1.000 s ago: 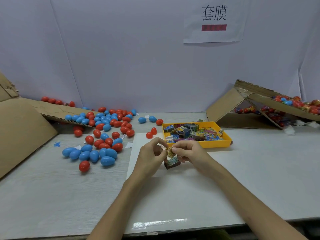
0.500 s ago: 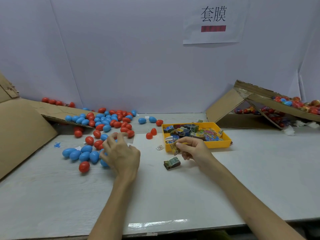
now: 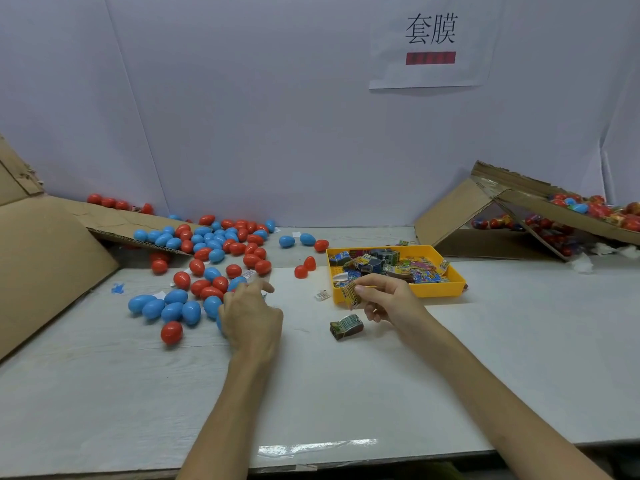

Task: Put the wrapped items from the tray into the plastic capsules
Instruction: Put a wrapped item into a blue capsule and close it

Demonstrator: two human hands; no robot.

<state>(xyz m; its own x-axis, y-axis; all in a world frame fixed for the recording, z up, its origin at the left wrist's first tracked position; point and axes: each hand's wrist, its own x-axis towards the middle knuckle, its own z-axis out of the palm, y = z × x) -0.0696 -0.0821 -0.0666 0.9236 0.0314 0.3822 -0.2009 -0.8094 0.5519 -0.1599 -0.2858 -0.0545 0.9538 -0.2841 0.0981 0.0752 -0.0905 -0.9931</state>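
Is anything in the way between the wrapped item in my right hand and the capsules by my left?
Nothing visible. Between the wrapped item in the right hand and the capsules at the left hand is bare table, with only a flat paper scrap.

Plain pale wall [image 3: 242, 98] across the back, paper sign [image 3: 429, 43] stuck on it with two black characters and a red bar. Below the sign is a whitish surface [image 3: 519, 358]. Cardboard flap [image 3: 41, 258] low to its left, cardboard box [image 3: 450, 216] low right. Soft, even light.
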